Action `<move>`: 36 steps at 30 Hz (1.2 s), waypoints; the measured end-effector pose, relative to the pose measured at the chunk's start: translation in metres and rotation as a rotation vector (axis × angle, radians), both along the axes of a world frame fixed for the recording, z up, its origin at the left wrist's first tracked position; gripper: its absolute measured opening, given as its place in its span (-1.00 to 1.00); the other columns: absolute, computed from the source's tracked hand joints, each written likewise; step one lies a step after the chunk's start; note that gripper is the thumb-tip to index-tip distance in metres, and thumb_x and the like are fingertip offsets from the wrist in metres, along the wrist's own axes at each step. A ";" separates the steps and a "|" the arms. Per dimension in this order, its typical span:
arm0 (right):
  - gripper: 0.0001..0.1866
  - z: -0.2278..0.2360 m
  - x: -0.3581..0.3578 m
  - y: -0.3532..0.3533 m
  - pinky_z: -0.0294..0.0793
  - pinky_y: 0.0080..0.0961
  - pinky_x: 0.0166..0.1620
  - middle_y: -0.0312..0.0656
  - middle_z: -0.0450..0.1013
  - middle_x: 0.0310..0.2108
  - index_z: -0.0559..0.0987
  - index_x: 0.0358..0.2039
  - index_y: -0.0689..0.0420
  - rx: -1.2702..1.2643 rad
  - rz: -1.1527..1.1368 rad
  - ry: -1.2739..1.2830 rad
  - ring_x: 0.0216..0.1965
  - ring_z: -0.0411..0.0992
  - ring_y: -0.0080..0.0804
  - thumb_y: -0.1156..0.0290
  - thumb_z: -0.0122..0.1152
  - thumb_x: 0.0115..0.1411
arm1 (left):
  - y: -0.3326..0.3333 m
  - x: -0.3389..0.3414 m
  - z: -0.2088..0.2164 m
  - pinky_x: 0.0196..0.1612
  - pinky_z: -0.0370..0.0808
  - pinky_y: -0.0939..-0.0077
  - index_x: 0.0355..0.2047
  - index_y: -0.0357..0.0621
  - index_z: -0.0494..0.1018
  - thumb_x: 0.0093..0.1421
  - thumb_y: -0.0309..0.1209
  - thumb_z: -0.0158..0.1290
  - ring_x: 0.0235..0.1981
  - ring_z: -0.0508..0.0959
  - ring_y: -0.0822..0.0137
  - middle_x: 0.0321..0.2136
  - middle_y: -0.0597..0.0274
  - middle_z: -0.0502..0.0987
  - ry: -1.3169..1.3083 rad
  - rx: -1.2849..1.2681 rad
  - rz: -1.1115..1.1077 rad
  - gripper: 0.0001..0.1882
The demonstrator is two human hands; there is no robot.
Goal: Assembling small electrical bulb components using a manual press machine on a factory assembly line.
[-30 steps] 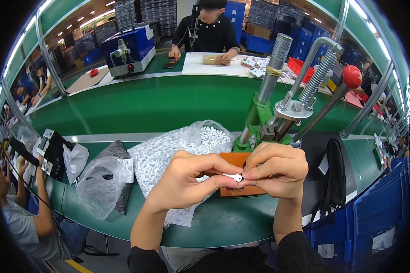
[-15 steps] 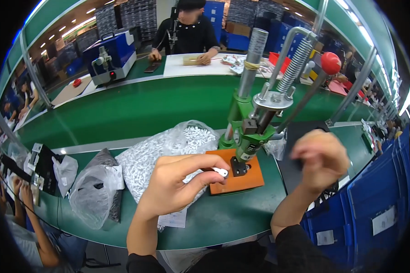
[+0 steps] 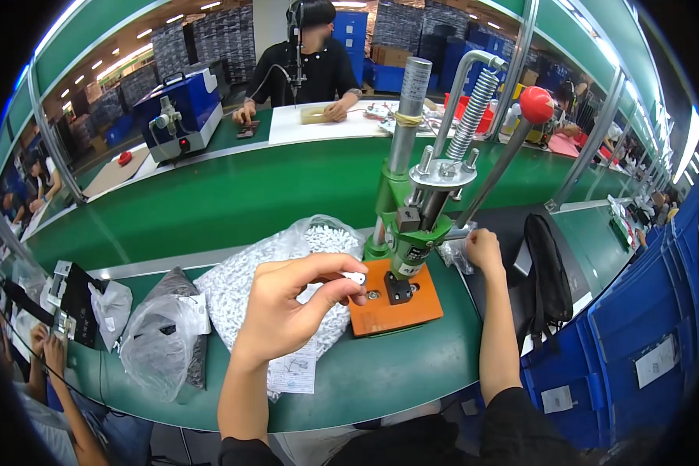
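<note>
My left hand point(image 3: 287, 307) pinches a small white plastic part point(image 3: 356, 277) between thumb and fingertips, in front of the hand press. My right hand point(image 3: 485, 250) is right of the press, fingers curled down at a small clear plastic bag point(image 3: 460, 259); whether anything is between them is hidden. The green hand press point(image 3: 412, 245) stands over an orange base plate point(image 3: 421, 309) carrying a black fixture point(image 3: 398, 290). Its lever ends in a red ball knob point(image 3: 536, 105). Behind my left hand lies a large clear bag of small white parts point(image 3: 229, 291).
Left of the white parts are a bag of dark pieces point(image 3: 196, 353) and a black device point(image 3: 74, 299). A printed paper point(image 3: 295, 373) lies under my left forearm. A black pouch point(image 3: 546, 268) sits at right. Across the green partition point(image 3: 248, 190) another person works.
My right hand has moved from the raised spot at the right, in and down to the small clear bag beside the press. My left hand still holds the white part; the view has shifted slightly.
</note>
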State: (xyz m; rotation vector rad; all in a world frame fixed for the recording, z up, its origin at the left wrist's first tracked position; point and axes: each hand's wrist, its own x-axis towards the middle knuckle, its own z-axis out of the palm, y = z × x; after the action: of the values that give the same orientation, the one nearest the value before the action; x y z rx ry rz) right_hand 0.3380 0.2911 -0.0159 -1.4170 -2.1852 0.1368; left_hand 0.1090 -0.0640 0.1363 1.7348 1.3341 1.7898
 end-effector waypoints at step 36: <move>-0.78 -0.011 -0.011 -0.017 0.47 -0.17 -0.33 0.06 0.51 -0.50 0.56 -0.40 0.24 0.178 -0.023 0.179 -0.41 0.51 0.06 0.31 0.18 0.19 | 0.002 -0.008 -0.001 -0.42 0.57 0.59 -0.30 -0.37 0.54 0.10 -0.66 0.11 -0.49 0.64 0.37 -0.50 0.12 0.61 0.132 0.041 0.022 -0.87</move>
State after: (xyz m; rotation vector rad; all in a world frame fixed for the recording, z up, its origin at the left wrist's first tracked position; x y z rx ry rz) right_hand 0.3273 0.2743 -0.0265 -1.2793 -1.9824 0.0568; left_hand 0.1015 -0.0621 0.1357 1.8974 1.3812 1.7525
